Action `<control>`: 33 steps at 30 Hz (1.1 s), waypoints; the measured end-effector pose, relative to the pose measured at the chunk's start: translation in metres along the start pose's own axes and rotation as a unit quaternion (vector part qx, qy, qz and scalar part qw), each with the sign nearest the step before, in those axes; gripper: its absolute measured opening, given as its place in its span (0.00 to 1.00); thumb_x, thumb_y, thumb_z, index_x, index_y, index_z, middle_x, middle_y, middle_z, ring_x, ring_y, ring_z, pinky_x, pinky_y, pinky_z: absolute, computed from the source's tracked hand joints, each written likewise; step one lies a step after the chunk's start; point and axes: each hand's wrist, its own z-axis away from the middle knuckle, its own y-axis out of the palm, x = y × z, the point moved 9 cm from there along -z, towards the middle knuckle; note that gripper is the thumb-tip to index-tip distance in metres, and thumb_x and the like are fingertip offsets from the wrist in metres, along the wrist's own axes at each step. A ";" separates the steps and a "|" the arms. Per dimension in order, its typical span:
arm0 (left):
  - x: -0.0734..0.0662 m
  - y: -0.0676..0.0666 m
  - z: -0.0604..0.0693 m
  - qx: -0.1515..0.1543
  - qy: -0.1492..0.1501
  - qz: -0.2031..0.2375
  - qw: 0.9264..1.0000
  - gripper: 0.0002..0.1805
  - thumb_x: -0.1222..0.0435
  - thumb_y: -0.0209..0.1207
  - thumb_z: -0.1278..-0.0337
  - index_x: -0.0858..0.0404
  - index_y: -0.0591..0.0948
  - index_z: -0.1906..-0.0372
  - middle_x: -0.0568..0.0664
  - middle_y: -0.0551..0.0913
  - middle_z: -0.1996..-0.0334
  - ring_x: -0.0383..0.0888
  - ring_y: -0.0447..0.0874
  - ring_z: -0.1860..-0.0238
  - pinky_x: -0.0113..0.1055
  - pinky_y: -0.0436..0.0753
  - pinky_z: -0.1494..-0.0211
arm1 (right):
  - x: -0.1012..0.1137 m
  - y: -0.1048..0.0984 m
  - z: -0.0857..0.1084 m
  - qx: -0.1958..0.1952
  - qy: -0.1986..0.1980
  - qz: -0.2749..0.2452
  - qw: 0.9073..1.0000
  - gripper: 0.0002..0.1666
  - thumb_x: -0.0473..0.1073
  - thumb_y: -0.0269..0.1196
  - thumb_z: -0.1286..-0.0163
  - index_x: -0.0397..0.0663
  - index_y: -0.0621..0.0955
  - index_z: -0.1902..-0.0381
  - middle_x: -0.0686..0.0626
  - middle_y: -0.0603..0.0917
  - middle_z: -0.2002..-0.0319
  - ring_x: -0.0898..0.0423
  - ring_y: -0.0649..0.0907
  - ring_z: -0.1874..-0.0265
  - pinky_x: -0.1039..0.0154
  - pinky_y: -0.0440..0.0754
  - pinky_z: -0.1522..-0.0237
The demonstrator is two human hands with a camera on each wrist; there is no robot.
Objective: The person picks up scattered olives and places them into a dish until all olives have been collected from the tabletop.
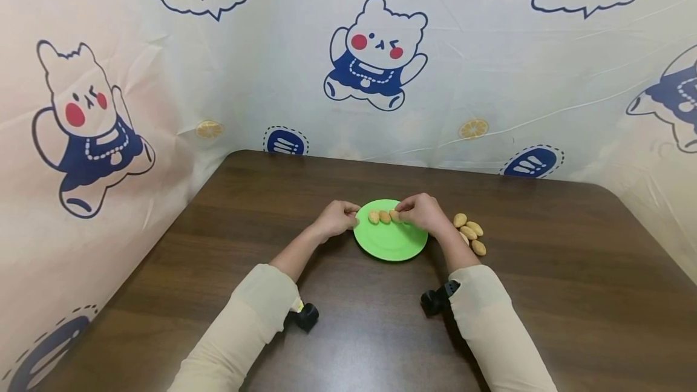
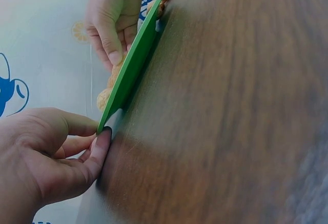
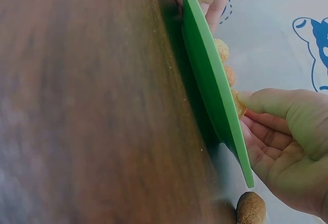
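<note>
A round green plate (image 1: pixel 391 244) lies on the brown table, with a short row of tan, rough-shelled peanuts (image 1: pixel 373 216) along its far part. My left hand (image 1: pixel 336 220) pinches the plate's left rim between thumb and fingers; in the left wrist view the hand (image 2: pixel 56 157) has the rim between them. Over the plate's right side, my right hand (image 1: pixel 423 213) pinches the rightmost peanut (image 1: pixel 394 215) of the row, which the fingers partly cover. In the right wrist view the thumb of the right hand (image 3: pixel 292 142) presses on that peanut (image 3: pixel 239 105), close to the plate's surface.
Several more peanuts (image 1: pixel 471 230) lie in a loose group on the table (image 1: pixel 544 295), right of the plate and beside my right forearm. A printed cloth (image 1: pixel 468 65) stands behind and around the table. Black wrist cameras (image 1: pixel 307 317) hang below both cuffs.
</note>
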 end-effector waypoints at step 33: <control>-0.003 0.000 0.002 0.005 -0.004 0.021 1.000 0.22 0.75 0.53 0.42 0.76 0.71 0.42 0.56 0.78 0.59 0.41 0.74 0.61 0.30 0.78 0.61 | -0.001 -0.016 0.012 0.003 -0.023 0.028 0.999 0.16 0.40 0.62 0.36 0.36 0.82 0.53 0.42 0.83 0.60 0.49 0.80 0.62 0.60 0.78 0.66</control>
